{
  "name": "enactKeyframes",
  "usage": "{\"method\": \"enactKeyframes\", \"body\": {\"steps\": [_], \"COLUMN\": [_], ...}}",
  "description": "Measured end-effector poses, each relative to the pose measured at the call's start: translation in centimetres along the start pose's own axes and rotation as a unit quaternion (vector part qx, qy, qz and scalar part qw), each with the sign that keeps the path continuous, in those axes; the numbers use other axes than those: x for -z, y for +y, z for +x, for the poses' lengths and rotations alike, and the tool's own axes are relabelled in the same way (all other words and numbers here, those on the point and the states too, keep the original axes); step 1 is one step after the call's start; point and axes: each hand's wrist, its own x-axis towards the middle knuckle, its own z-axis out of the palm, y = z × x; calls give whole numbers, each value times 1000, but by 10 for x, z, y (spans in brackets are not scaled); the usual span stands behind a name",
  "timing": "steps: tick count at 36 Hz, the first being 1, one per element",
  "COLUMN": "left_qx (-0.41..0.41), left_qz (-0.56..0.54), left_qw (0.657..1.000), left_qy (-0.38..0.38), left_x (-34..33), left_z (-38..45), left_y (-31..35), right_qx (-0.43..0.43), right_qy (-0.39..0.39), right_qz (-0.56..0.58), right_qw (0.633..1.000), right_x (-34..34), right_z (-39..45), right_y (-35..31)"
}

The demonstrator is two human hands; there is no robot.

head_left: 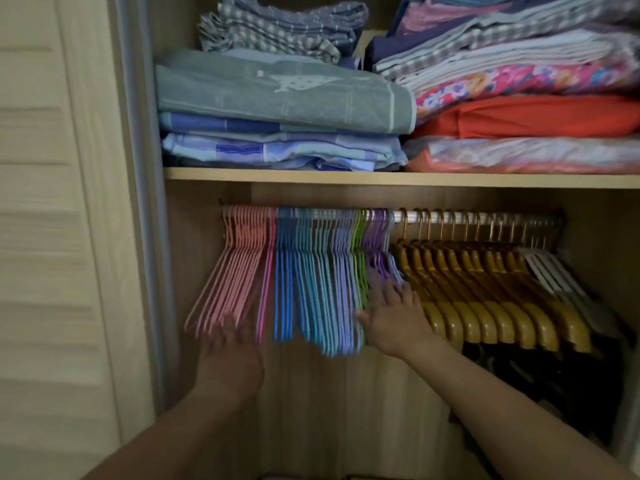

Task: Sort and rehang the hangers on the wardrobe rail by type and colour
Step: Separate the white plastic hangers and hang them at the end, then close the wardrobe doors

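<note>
A metal rail [408,216] runs under the shelf, hung with grouped hangers. From the left come pink wire hangers [235,268], blue ones [285,275], lilac ones [337,282], a few green ones [357,265], purple ones [379,251], then thick wooden hangers [485,289] and white ones [550,271] at the far right. My left hand [230,358] reaches up with straight fingers touching the lower ends of the pink hangers. With spread fingers, my right hand [394,318] presses against the purple and green hangers next to the wooden ones. The picture is blurred.
Folded bedding and cloth [284,105] is stacked on the wooden shelf [346,176] above the rail. A pale louvred door [45,237] stands at the left. Dark clothes [561,386] hang below the wooden hangers on the right.
</note>
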Motion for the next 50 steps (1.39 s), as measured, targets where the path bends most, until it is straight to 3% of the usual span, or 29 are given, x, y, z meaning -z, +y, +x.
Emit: {"method": "enactKeyframes", "body": {"steps": [3,6,10,13,21,30,37,42,50], "left_qx": [3,-59,-81,-40,114,230,247,215,250], "left_qz": [-39,-10,-51,-99,-190,-330,-379,-409,-374], "left_qw": [999,998,990,983,969,909,864,866,868], "left_qy": [7,29,99,147,107,113,220,192,209], "left_x": [9,7,21,26,26,43,97,117,102], "left_z": [-22,-43,-83,-117,-171,-143,-109,-65,-50], "left_y": [7,2,-8,-13,-24,-39,-56,-82,-98], "right_qx": [65,35,80,103,99,77,81,91,53], "right_qy": [8,8,39,4,-36,-52,-53,-47,-57], "right_qz": [-12,-61,-34,-1,58,79,92,105,108], "right_qw": [998,997,995,995,993,993,991,989,991], "right_x": [-5,-4,-3,0,-4,34,59,72,70], "right_z": [-14,-35,-67,-91,-120,-125,-112,-109,-114], "right_y": [-9,1,2,3,22,46,43,35,61]}}
